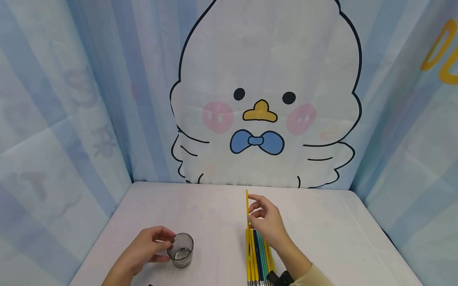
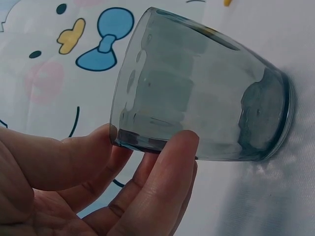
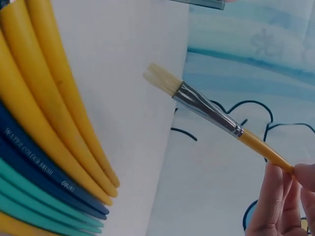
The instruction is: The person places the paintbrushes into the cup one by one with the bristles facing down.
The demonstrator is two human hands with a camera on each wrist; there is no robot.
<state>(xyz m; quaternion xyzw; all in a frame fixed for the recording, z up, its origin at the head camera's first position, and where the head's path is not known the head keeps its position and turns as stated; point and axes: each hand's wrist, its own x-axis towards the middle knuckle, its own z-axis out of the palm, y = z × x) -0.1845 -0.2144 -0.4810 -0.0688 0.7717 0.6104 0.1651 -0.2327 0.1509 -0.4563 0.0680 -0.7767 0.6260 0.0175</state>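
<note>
A smoky grey glass [image 1: 181, 249] stands upright on the white table [image 1: 322, 238] at the front left. My left hand [image 1: 168, 248] grips it by the rim, thumb and fingers [image 2: 162, 177] curled round the glass [image 2: 197, 88]. My right hand [image 1: 253, 206] pinches one yellow-handled paintbrush [image 1: 247, 202] and holds it lifted above a row of several brushes [image 1: 258, 258] with yellow, blue and teal handles. In the right wrist view the held brush [image 3: 206, 108] shows pale bristles and a metal ferrule, with my fingertips [image 3: 283, 196] on its handle beside the lying brushes [image 3: 44, 147].
Blue striped cloth walls close in the table on the left, back and right, and a cartoon duck print [image 1: 261, 111] covers the back one. A black wrist strap [image 1: 280, 278] shows at the bottom edge.
</note>
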